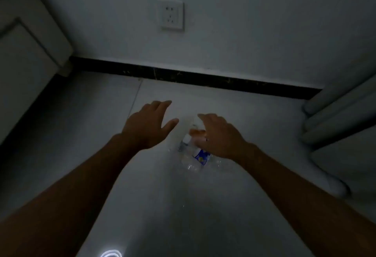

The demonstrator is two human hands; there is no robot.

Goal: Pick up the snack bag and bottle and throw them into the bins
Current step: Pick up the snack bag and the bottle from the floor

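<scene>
While the right hand (218, 134) curls over the clear bottle (195, 155), the left hand (148, 126) hovers spread.

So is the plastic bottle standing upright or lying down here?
Lying down: the plastic bottle rests on its side on the floor, partly under the right hand, blue label facing up.
</scene>
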